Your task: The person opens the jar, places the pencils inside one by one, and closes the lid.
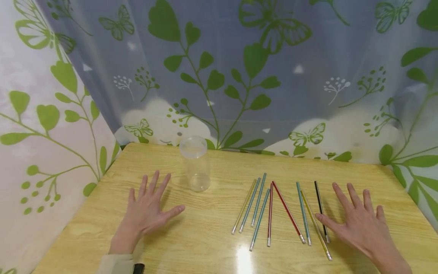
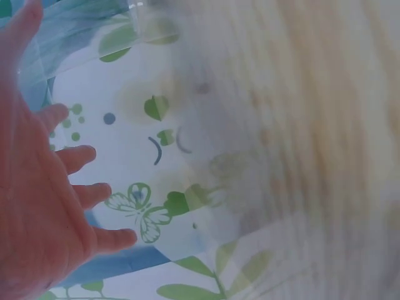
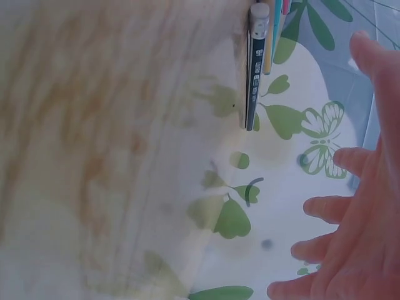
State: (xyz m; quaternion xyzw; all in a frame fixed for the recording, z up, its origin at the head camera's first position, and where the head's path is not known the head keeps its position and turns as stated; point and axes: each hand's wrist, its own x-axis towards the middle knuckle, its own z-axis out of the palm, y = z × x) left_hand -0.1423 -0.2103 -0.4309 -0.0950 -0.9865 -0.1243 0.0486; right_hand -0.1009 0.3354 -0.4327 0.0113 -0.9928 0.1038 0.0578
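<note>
My left hand (image 1: 148, 210) and right hand (image 1: 361, 224) are spread, empty. Just leftward of my right palm, the slim black pencil (image 1: 319, 201) points away from me; the clear plastic cylindrical jar (image 1: 196, 167) stands nearer my left.

Hands (image 1: 146, 211) bare; left sleeve (image 1: 116, 263) pale beige, black piece (image 1: 138, 268) alongside.

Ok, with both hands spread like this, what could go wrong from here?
The right hand has its thumb beside the black pencil, so a sideways move might knock it. The two red pencils converge at their far ends, so grabbing one there could drag the other. The clear cylindrical container stands upright near the left hand, and a careless reach might tip it.
</note>
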